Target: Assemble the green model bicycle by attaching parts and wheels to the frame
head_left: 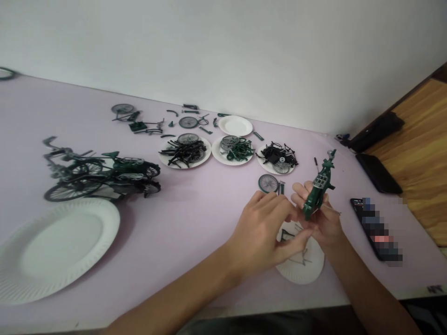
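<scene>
My right hand (330, 225) holds up a partly built green model bicycle (318, 186) with a silver rear rack, gripping it from below. My left hand (267, 228) is curled beside it, thumb and fingers reaching to the model's lower end; what lies between those fingertips is hidden. Beneath both hands is a small paper plate (302, 274) carrying a few thin dark parts, partly covered by my left hand. A loose spoked wheel (268, 183) lies just beyond my left knuckles, with a small dark strip beside it.
Two assembled model bicycles (104, 172) stand at left, behind a large paper plate (113, 225). Farther back are plates of black parts (185, 151), green parts (240, 150) and more black parts (279, 156), plus a bare plate (235, 125). A phone (373, 232) and black case (379, 173) lie right.
</scene>
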A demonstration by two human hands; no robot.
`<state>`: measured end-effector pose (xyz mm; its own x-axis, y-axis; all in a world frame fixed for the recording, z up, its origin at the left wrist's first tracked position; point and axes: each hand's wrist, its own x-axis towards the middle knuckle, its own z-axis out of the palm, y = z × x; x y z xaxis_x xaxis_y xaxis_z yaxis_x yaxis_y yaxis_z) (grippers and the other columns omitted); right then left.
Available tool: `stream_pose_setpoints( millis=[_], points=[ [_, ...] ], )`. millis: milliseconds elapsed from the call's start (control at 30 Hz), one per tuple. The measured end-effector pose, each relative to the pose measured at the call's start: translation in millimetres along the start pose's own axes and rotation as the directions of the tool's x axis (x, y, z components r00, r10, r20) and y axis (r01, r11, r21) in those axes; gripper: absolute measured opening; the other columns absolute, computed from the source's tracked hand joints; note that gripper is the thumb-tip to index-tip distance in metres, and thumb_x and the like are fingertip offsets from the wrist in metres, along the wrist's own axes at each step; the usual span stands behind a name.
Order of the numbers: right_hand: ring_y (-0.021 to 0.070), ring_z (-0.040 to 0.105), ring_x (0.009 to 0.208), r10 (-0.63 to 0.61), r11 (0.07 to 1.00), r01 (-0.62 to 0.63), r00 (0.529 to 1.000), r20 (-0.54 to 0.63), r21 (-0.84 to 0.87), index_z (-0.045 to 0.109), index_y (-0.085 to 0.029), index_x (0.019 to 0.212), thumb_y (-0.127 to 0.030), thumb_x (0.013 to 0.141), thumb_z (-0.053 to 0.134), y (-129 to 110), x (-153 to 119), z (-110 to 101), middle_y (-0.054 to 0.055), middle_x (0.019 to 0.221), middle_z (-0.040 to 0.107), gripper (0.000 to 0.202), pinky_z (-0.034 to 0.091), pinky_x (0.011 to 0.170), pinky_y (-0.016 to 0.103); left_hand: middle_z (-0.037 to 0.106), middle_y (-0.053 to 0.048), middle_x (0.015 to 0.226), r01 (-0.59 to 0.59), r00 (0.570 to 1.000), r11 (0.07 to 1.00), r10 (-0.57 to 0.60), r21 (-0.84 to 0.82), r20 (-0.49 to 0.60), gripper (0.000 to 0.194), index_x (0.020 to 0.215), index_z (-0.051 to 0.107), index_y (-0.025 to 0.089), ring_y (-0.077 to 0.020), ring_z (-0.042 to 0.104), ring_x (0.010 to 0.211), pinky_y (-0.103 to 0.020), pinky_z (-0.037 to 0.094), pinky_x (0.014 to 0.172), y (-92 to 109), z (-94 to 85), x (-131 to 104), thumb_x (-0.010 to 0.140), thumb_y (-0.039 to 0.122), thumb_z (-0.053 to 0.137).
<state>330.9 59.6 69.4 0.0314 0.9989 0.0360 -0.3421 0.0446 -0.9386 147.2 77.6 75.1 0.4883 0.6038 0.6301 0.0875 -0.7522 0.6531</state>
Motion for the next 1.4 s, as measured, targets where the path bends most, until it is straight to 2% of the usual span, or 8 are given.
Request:
stream_pose_setpoints(
  millis=[100, 167, 333, 567, 800, 1033, 1233, 1400],
  points=[
    [0.0115, 0.05, 0.053, 0.013, 0.999, -0.014, 1.0, 0.006, 0.034, 0.057, -0.026, 0.073, -0.062, 0.073, 0.086, 4, 0, -1, -0.003, 0.072, 0.059, 0.046, 0.048, 0.046, 0.024, 0.067, 0.001, 0.075, -0.017, 0.997, 0.999, 0.02, 0.043, -0.079, 0.026, 0.081, 0.049, 0.021, -0.0147, 0.057, 0.068, -0.035, 0.038, 0.071, 3, 2.8, 4, 0.097, 0.034, 0.064],
    [0.0117, 0.05, 0.053, 0.034, 0.998, -0.034, 0.999, 0.004, 0.046, 0.057, -0.026, 0.073, -0.061, 0.072, 0.087, 6, 1, 0, -0.003, 0.073, 0.059, 0.046, 0.051, 0.049, 0.025, 0.065, 0.002, 0.072, -0.023, 0.991, 0.998, 0.031, 0.066, -0.131, 0.028, 0.079, 0.047, 0.021, -0.0144, 0.055, 0.066, -0.035, 0.037, 0.07, 4, 4.4, 6, 0.097, 0.033, 0.064],
    [0.0117, 0.043, 0.052, 0.031, 0.999, -0.032, 0.998, -0.053, -0.015, 0.051, -0.026, 0.072, -0.069, 0.068, 0.084, 8, 2, 6, -0.003, 0.07, 0.047, 0.055, 0.049, 0.045, 0.024, 0.064, 0.004, 0.07, -0.032, 0.987, 0.998, 0.039, 0.045, -0.159, 0.025, 0.078, 0.046, 0.021, -0.0126, 0.055, 0.066, -0.033, 0.035, 0.069, 5, 6.5, 6, 0.098, 0.025, 0.062],
    [0.0116, 0.032, 0.048, 0.049, 0.996, -0.05, 0.999, -0.017, -0.073, 0.039, -0.026, 0.067, -0.077, 0.067, 0.08, 10, 2, 11, -0.004, 0.066, 0.037, 0.066, 0.046, 0.042, 0.027, 0.058, 0.005, 0.069, -0.048, 0.988, 0.998, 0.042, -0.041, -0.147, 0.026, 0.075, 0.043, 0.021, -0.0108, 0.05, 0.064, -0.032, 0.035, 0.07, 6, 5.1, 2, 0.094, 0.014, 0.059],
    [0.0109, 0.043, 0.047, 0.052, 0.998, -0.051, 0.998, 0.032, -0.029, 0.051, -0.026, 0.073, -0.074, 0.072, 0.078, 15, 1, 5, -0.004, 0.067, 0.047, 0.055, 0.05, 0.043, 0.026, 0.053, 0.006, 0.068, 0.018, 0.994, 0.988, -0.034, -0.152, -0.108, 0.026, 0.075, 0.043, 0.021, -0.0104, 0.045, 0.063, -0.029, 0.036, 0.069, 6, 0.9, 0, 0.097, 0.015, 0.057],
    [0.0094, 0.048, 0.047, 0.009, 1.0, -0.01, 0.998, 0.055, 0.018, 0.058, -0.024, 0.074, -0.065, 0.075, 0.083, 12, 4, 5, -0.004, 0.067, 0.057, 0.047, 0.041, 0.037, 0.02, 0.052, 0.005, 0.067, 0.066, 0.992, 0.972, -0.089, -0.225, -0.092, 0.024, 0.075, 0.047, 0.02, -0.0097, 0.05, 0.065, -0.026, 0.044, 0.072, 4, 0.6, -1, 0.094, 0.013, 0.059],
    [0.0095, 0.056, 0.052, 0.004, 0.997, -0.012, 0.994, 0.107, 0.071, 0.066, -0.025, 0.075, -0.059, 0.077, 0.084, 12, 5, 4, -0.003, 0.07, 0.065, 0.039, 0.048, 0.041, 0.019, 0.053, 0.005, 0.069, 0.1, 0.983, 0.953, -0.138, -0.286, -0.117, 0.022, 0.075, 0.049, 0.019, -0.0085, 0.05, 0.068, -0.019, 0.041, 0.063, 3, 2.1, -2, 0.093, 0.012, 0.061],
    [0.0115, 0.066, 0.057, 0.007, 0.996, -0.017, 0.992, 0.124, 0.082, 0.074, -0.024, 0.087, -0.057, 0.079, 0.084, 13, 4, 2, -0.001, 0.078, 0.072, 0.036, 0.056, 0.046, 0.02, 0.056, 0.004, 0.071, 0.169, 0.972, 0.936, -0.21, -0.308, -0.104, 0.023, 0.076, 0.048, 0.02, -0.0084, 0.051, 0.068, -0.018, 0.037, 0.056, 3, 3.4, -5, 0.094, 0.014, 0.06]
  ],
)
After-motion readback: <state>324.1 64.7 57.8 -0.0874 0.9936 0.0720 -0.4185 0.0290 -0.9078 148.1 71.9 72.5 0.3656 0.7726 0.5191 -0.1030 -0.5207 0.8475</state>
